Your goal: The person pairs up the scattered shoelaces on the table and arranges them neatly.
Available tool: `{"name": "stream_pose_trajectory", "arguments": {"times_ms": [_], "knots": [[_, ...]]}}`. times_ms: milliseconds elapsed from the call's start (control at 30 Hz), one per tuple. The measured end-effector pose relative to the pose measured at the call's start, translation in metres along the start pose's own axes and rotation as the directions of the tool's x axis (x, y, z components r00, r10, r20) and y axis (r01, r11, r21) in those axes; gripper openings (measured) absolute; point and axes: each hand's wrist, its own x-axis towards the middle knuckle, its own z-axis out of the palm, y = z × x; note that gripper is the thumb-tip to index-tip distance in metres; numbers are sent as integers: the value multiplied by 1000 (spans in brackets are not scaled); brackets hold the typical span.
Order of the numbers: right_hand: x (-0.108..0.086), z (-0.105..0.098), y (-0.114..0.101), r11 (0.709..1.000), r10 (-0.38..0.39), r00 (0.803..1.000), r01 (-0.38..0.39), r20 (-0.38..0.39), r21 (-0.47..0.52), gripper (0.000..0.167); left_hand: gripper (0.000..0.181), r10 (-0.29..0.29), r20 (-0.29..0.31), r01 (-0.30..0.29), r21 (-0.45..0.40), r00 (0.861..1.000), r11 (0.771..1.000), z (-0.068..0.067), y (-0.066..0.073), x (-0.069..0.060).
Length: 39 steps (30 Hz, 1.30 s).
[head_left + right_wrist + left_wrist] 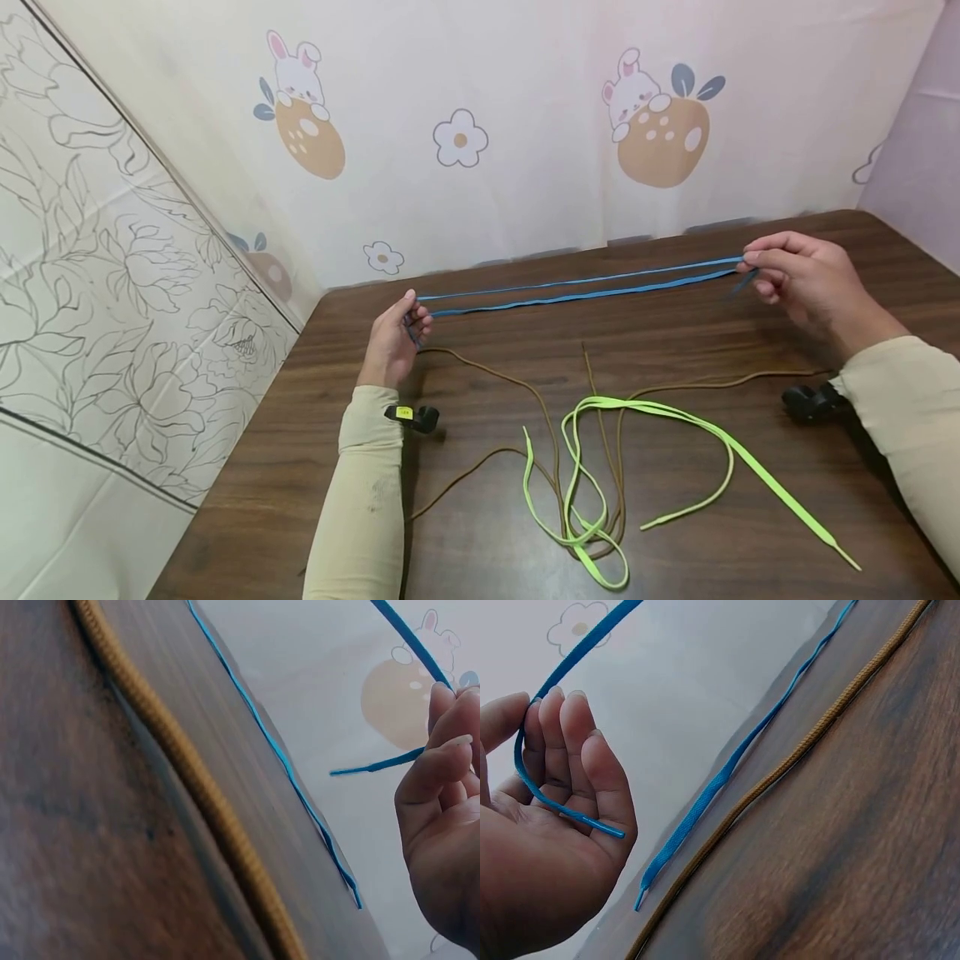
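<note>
My left hand (393,337) and right hand (813,279) hold a blue shoelace (577,279) stretched between them above the back of the table. In the left wrist view, the left thumb and index finger pinch this lace (585,649), and its tipped end hangs across the palm. The right fingertips pinch it near its other end, which sticks out as a short tail (375,766) in the right wrist view. A second blue shoelace (686,823) lies lengthwise on the table behind the hands, apart from the held one, with a tip at each end.
A brown round cord (517,381) trails over the table (712,517) beneath both hands. On top of it a loosely looped yellow-green shoelace (780,479) lies at front centre. A patterned curtain (525,75) stands behind the table, and a floral panel (112,275) to the left.
</note>
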Motion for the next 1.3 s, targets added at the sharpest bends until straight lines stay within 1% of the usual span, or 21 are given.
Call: {"name": "stream_pose_trajectory", "arguments": {"times_ms": [133,333,533,633,800,867,933,1067,1167,1233,1300], "knots": [[0,-3,2,1000,-14,1000,14,0,-15,7,28,-10,-26,9,-14,1000,1000,-2,1,1],[0,-5,2,997,-18,999,16,-28,-80,6,28,-27,-65,24,-48,998,999,-6,3,1],[0,-6,2,997,-15,998,11,-57,-72,2,28,-29,-77,26,-46,997,999,-10,6,1],[0,-7,2,998,-15,998,10,-69,-68,1,28,-46,-89,42,-50,995,998,-12,6,0],[-1,-8,2,996,-16,995,7,-98,-93,6,28,-71,-107,65,-53,992,996,-15,7,0],[-2,-8,1,992,-11,994,-3,-111,-125,7,28,-75,-117,70,-50,990,996,-15,7,0],[-2,-9,1,989,-5,993,-12,-116,-149,4,28,-85,-127,79,-48,988,996,-16,7,0],[-2,-10,2,975,-7,992,-22,-128,-223,3,29,-96,-147,90,-47,984,995,-17,6,0],[-1,-11,2,968,-13,991,-21,-135,-249,5,27,-95,-162,90,-38,982,995,-18,6,-1],[1,-11,3,958,-10,990,-29,-137,-285,6,27,-95,-168,90,-37,981,995,-18,5,0],[1,-12,3,939,-5,990,-44,-143,-341,7,27,-98,-173,93,-39,980,995,-17,5,0]]}}
